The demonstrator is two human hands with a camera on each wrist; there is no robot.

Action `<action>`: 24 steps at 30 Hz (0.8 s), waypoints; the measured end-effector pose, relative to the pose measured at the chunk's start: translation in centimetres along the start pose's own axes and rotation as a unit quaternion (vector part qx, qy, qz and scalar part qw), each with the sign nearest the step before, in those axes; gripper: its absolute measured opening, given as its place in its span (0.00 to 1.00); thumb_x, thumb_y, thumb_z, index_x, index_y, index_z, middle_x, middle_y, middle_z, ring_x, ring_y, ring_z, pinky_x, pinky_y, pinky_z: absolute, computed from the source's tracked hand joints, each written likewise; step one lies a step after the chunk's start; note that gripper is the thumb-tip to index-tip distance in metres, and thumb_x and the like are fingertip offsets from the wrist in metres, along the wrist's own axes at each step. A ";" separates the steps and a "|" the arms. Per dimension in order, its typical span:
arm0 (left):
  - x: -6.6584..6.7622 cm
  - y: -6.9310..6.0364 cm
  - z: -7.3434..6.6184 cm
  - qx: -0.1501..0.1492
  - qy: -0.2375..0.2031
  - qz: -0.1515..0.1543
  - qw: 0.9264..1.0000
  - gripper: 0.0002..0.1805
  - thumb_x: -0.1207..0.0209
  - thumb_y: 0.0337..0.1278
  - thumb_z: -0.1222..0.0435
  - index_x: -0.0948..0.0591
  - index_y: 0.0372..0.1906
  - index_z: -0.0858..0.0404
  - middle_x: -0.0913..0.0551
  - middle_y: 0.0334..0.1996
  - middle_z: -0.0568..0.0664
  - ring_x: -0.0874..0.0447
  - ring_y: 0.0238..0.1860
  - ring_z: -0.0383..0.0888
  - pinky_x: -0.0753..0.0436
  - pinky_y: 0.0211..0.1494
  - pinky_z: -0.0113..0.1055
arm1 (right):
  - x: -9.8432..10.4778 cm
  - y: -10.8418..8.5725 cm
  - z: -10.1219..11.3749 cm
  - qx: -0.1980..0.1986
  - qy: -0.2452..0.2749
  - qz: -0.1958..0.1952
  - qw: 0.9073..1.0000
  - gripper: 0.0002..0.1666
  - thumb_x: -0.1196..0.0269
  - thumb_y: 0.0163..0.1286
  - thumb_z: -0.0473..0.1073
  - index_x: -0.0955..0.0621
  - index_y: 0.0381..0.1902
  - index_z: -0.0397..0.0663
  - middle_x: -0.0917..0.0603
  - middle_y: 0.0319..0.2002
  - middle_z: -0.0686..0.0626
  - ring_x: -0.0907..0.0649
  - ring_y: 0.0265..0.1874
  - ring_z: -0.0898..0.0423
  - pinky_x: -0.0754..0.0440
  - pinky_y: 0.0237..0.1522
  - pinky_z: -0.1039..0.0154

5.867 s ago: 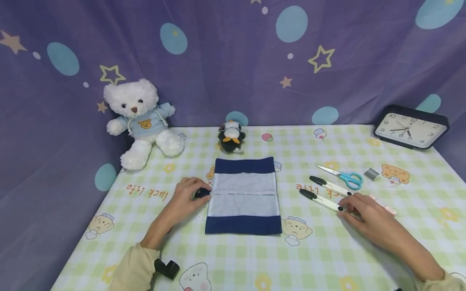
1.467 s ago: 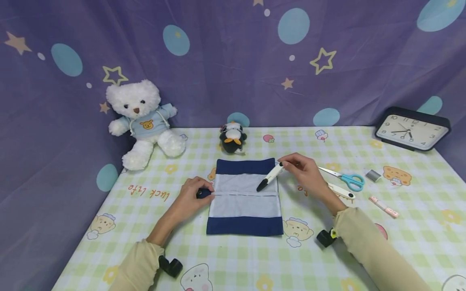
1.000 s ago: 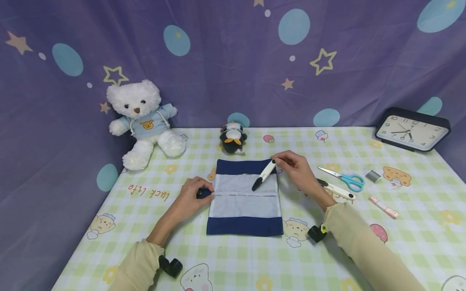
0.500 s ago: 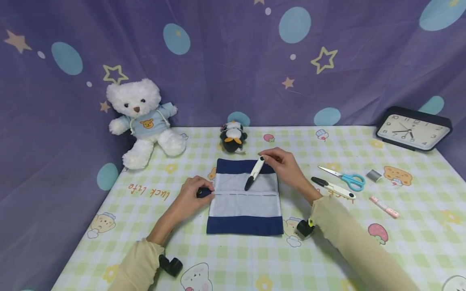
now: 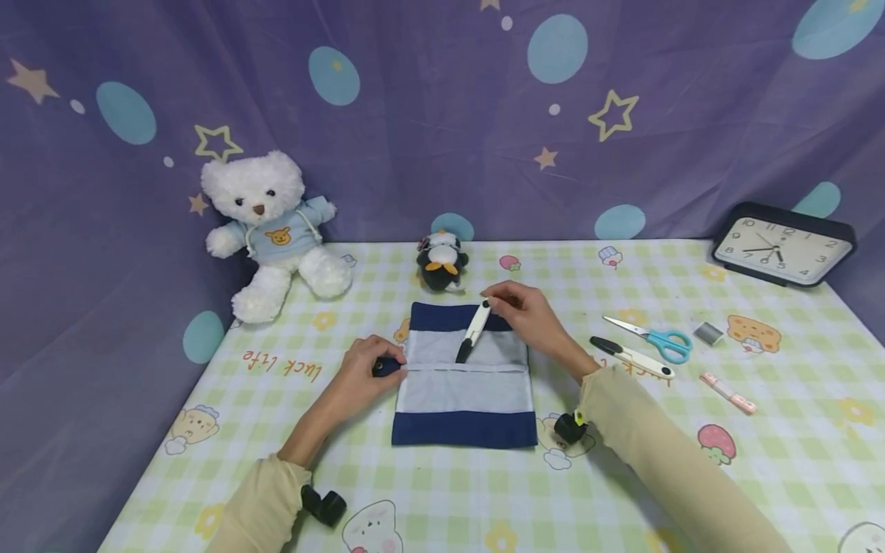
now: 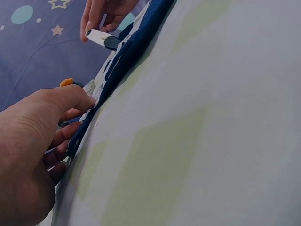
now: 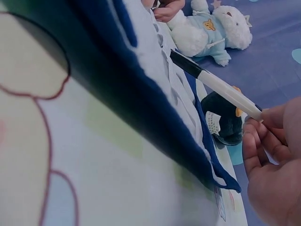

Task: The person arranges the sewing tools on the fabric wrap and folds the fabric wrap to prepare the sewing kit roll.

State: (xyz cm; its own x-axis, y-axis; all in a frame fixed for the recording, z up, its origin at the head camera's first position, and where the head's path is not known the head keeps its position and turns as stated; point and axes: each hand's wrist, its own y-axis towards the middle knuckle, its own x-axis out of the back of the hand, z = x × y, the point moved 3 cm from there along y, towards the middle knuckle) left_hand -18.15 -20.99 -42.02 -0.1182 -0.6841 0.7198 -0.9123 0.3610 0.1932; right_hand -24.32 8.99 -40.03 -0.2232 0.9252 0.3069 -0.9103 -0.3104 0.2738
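Note:
A navy and pale grey-blue cloth organizer [image 5: 465, 390] lies spread on the table, with a seamed pocket line across its middle. My left hand [image 5: 362, 372] pinches the navy strap [image 5: 385, 367] at its left edge, seen also in the left wrist view. Above the upper half, my right hand [image 5: 527, 309] pinches a white pen with a black cap [image 5: 474, 330] by its rear end. The pen slants down, its black end at the middle seam; in the right wrist view that end meets the pocket edge [image 7: 165, 41]. Whether it is inside the pocket I cannot tell.
To the right lie a similar white-and-black pen [image 5: 632, 357], blue-handled scissors [image 5: 657, 338], a small grey block [image 5: 708, 333] and a pink-and-white stick [image 5: 728, 393]. Behind stand a penguin toy [image 5: 441, 263], a white teddy bear [image 5: 266, 223] and a clock [image 5: 783, 244].
My right hand took one of the two pens from the right and carried it left over the organizer; its black end has come down to the middle seam. My left hand stayed on the strap.

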 end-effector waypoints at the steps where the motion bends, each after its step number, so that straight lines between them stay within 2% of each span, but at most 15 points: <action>1: 0.0 0.0 0.0 0.001 0.000 0.001 1.000 0.06 0.29 0.62 0.66 0.14 0.41 0.55 0.18 0.46 0.49 0.27 0.50 0.54 0.32 0.52 0.52 | 0.0 0.1 0.0 -0.002 0.002 0.002 1.000 0.14 0.42 0.80 0.35 0.17 0.56 0.33 0.14 0.48 0.40 0.16 0.45 0.39 0.18 0.47 0.47; 9: -0.1 0.0 0.0 0.004 0.002 0.005 1.000 0.07 0.29 0.61 0.66 0.14 0.41 0.54 0.19 0.47 0.49 0.28 0.51 0.54 0.33 0.54 0.54 | -0.1 0.2 -0.1 -0.016 0.010 0.023 1.000 0.13 0.41 0.80 0.36 0.17 0.54 0.32 0.14 0.49 0.39 0.16 0.47 0.39 0.19 0.51 0.43; 24: 0.0 0.1 0.0 0.004 0.005 0.007 1.000 0.07 0.29 0.61 0.65 0.14 0.41 0.54 0.19 0.46 0.48 0.27 0.51 0.54 0.33 0.54 0.53 | -0.1 0.7 0.0 -0.034 0.009 0.036 0.999 0.14 0.42 0.80 0.36 0.17 0.55 0.32 0.14 0.47 0.40 0.15 0.47 0.41 0.18 0.51 0.46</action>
State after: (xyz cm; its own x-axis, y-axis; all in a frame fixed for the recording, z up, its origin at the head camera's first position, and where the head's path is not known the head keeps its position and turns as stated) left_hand -18.21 -20.94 -42.00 -0.1269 -0.6728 0.7288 -0.9135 0.3655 0.1784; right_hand -24.92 8.69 -39.87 -0.2948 0.9046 0.3078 -0.9130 -0.3618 0.1887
